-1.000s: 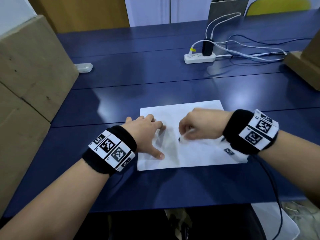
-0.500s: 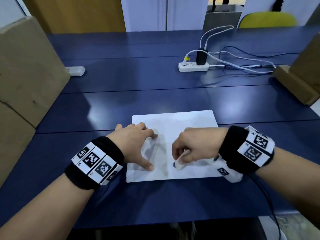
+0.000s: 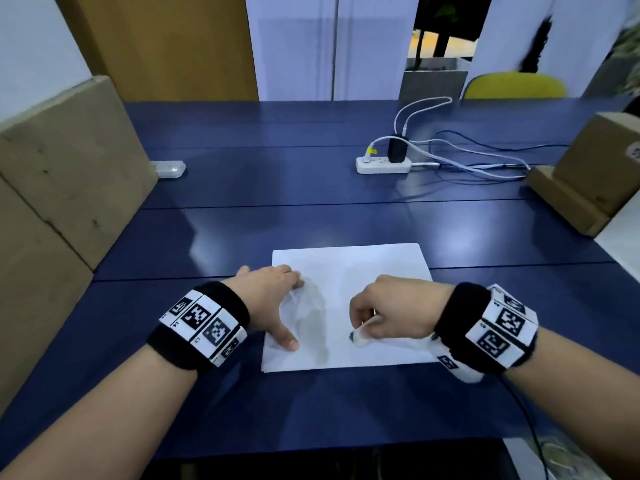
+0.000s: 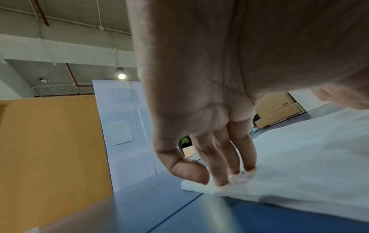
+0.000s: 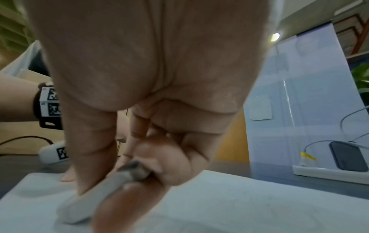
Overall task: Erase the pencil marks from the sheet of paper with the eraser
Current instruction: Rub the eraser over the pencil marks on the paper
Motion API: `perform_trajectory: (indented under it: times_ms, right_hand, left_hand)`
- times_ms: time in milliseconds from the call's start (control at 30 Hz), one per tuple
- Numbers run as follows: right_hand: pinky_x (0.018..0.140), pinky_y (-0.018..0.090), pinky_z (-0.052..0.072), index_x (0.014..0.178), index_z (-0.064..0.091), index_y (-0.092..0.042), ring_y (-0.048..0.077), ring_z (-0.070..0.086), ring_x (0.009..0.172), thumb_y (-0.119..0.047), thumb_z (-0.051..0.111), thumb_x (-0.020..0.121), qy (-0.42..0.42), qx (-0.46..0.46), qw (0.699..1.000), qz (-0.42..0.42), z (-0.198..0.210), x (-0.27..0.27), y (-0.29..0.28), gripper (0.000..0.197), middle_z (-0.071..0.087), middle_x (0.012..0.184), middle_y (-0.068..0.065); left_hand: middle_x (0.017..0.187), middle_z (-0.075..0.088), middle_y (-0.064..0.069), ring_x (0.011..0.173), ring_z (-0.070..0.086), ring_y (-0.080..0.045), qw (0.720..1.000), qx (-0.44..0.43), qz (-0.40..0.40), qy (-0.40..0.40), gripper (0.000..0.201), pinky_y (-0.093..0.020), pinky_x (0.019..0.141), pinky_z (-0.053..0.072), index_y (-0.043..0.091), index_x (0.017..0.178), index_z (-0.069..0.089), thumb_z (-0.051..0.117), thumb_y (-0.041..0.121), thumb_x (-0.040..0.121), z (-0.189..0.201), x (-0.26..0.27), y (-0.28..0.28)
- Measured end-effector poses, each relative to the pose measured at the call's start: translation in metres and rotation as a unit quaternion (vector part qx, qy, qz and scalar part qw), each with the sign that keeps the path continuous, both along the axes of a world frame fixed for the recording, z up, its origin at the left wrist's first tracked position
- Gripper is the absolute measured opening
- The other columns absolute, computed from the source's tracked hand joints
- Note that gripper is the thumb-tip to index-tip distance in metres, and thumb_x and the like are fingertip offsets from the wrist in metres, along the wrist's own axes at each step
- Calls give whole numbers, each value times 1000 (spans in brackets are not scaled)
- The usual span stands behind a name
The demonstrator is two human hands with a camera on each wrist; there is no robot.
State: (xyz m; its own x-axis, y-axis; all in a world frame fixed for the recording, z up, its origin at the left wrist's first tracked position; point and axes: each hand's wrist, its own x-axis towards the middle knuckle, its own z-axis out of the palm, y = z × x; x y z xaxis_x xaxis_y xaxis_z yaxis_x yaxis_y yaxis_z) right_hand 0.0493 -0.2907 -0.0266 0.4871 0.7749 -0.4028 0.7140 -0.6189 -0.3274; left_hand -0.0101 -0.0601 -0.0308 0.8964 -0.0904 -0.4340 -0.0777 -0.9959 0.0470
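A white sheet of paper (image 3: pixel 349 271) lies on the blue table (image 3: pixel 311 220) in front of me. My left hand (image 3: pixel 277 306) rests flat on the sheet's left edge, fingers spread and fingertips (image 4: pixel 221 183) pressing the paper (image 4: pixel 309 157) down. My right hand (image 3: pixel 381 317) pinches a long white eraser (image 3: pixel 362 336) with a dark tip, its end touching the sheet near the lower middle. In the right wrist view the eraser (image 5: pixel 89 198) lies slanted between thumb and fingers against the paper (image 5: pixel 239 205). A faint grey smudge (image 3: pixel 311 327) shows between the hands.
A white power strip (image 3: pixel 382 165) with a black adapter and cables sits at the back right. Cardboard boxes stand at the left (image 3: pixel 62 174) and right (image 3: pixel 595 168) table edges. A small white device (image 3: pixel 169 168) lies at the back left.
The view has tilted up, so hands and sheet sit lower in frame. The right hand with the eraser has shifted toward the sheet's near edge. The left hand keeps pressing the paper.
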Motion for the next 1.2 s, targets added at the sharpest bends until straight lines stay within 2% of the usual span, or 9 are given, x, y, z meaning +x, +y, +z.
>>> perform_trajectory:
  times_ms: [200,333,433,500,600,733,867,1000,1200]
  right_hand:
    - [75,33,54,104,66,-25,14,62,82,-40,60,87,23,23,999,-7,-3,-5,-11,24,71,95,-5]
    - [77,23,49,120,62,-29,-5,54,75,-36,59,91,22,58,998,-7,1,11,-27,30,70,101,-10]
    - [84,27,52,128,59,-32,-8,55,75,-42,59,90,1,66,997,-48,4,39,-41,40,71,100,-10]
    - [81,25,52,124,63,-30,-1,59,77,-46,61,84,-5,88,992,-95,1,59,-45,43,69,96,-13]
    - [72,17,44,114,69,-28,4,59,79,-28,69,87,-27,107,986,-126,-6,83,-39,27,63,90,-16]
    - [65,13,38,106,72,-27,1,54,73,-31,72,87,-54,94,988,-113,-10,104,-20,19,58,79,-19]
    - [73,20,40,104,72,-26,2,53,72,-28,72,87,-72,94,988,-104,-10,121,-5,16,62,83,-13]
    - [74,23,43,103,73,-25,6,56,73,-25,69,88,-82,97,987,-96,-8,119,0,15,62,77,-13]
    - [66,27,58,99,75,-29,5,63,50,-23,70,86,54,8,998,-6,0,83,-7,16,74,85,-11]
  left_hand:
    - [139,35,19,130,40,-9,1000,9,-5,15,112,-45,106,31,30,148,30,73,77,56,-1,4,1]
    - [130,45,16,121,47,-9,999,30,-13,8,91,-43,104,30,32,139,41,60,82,65,6,20,-6]
    - [128,48,14,122,47,-10,998,19,-23,-49,82,-42,102,31,33,136,45,58,80,70,9,40,-13]
    - [131,47,12,123,47,-12,996,-1,-32,-77,78,-42,103,33,32,136,46,59,76,73,8,55,-22]
    - [131,46,9,119,50,-16,996,-23,-48,-78,78,-41,103,38,28,136,48,64,71,73,3,71,-38]
    - [134,44,8,121,48,-17,996,-42,-50,-54,94,-39,101,43,24,138,46,72,73,63,-6,80,-35]
    - [143,41,8,131,43,-14,995,-66,-62,-44,105,-32,108,38,20,144,42,77,71,59,-10,80,-26]
    - [142,41,9,129,44,-13,994,-80,-57,-45,104,-30,107,38,20,144,42,78,69,59,-12,79,-25]
    - [137,44,7,123,48,-15,995,-71,-58,-47,104,-27,98,43,20,143,44,82,65,57,-12,84,-28]
